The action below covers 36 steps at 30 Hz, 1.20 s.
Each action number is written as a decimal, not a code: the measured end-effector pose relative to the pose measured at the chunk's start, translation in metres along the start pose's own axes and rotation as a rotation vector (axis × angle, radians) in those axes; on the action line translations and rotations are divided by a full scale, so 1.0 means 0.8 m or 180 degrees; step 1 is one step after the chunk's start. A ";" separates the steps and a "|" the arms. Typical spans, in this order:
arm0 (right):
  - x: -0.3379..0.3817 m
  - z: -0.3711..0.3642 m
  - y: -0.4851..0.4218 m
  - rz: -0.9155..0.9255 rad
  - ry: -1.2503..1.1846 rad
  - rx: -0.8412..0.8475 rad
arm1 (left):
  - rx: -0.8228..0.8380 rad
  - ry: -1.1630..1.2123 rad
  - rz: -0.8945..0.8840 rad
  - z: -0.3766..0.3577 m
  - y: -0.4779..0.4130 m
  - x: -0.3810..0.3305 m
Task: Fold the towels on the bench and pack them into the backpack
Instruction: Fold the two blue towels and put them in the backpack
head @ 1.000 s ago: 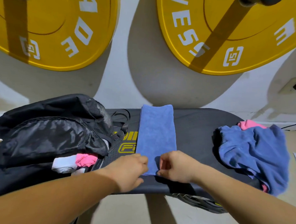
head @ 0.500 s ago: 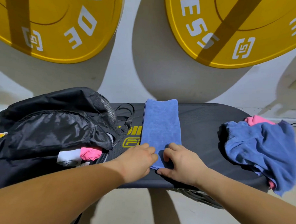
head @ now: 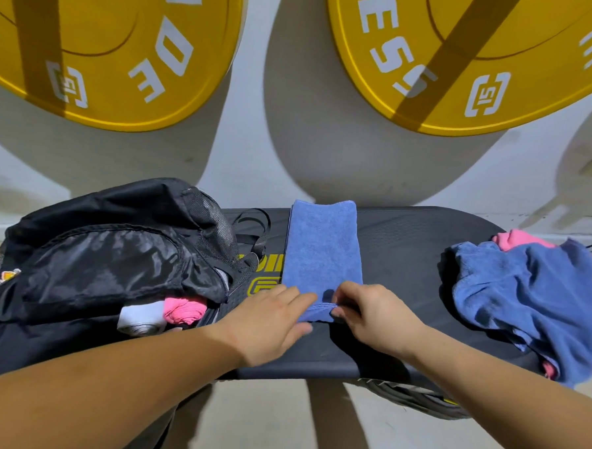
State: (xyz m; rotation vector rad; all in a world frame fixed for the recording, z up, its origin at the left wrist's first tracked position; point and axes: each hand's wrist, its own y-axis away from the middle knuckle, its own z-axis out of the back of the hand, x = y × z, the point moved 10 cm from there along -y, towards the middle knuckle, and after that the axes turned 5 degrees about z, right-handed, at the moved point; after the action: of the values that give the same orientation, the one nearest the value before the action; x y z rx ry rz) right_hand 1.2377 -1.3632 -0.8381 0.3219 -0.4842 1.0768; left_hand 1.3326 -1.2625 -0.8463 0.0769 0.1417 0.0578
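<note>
A pale wall rises ahead, with two yellow weight plates (head: pixel 101 42) hung at eleven and one o'clock, white letters on them. Below runs a black padded bench (head: pixel 405 264), its matte skin finely dimpled. On it, at twelve o'clock from my hands, lies the folded blue towel (head: pixel 322 246), a long nappy strip pointing away from me. My left hand (head: pixel 269 322) pinches its near hem between fingers and thumb. My right hand (head: pixel 375 317), fingers curled, nips the same hem's right corner, which is lifted slightly. At nine o'clock slumps the shiny black backpack (head: pixel 114 259), unzipped, with a pink towel (head: pixel 182 309) inside. At three o'clock sits a crumpled heap of towels (head: pixel 530 298), blue over pink.
</note>
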 end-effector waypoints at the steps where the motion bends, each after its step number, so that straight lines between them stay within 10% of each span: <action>1: -0.004 0.001 -0.002 -0.0074 -0.0109 0.0048 | 0.0047 -0.0110 -0.0043 0.001 0.004 -0.003; 15: -0.029 -0.019 0.014 -0.1041 -0.0734 0.0493 | 0.0319 0.1891 0.1320 -0.019 0.016 0.044; 23: 0.043 -0.016 0.024 0.1060 0.1671 0.0152 | 0.0000 -0.0383 -0.0669 -0.001 0.018 -0.048; 30: 0.042 -0.014 0.049 0.1310 0.1624 0.0094 | 0.0037 -0.0189 -0.0354 -0.010 0.025 -0.030; 36: 0.018 -0.002 0.047 0.0782 0.1003 0.0153 | 0.0047 0.1591 0.0769 -0.003 0.014 0.023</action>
State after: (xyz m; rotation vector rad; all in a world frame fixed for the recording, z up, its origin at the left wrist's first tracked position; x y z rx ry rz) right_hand 1.2100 -1.3352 -0.8313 0.1319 -0.2188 1.3527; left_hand 1.3496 -1.2502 -0.8499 0.0929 0.6323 0.3179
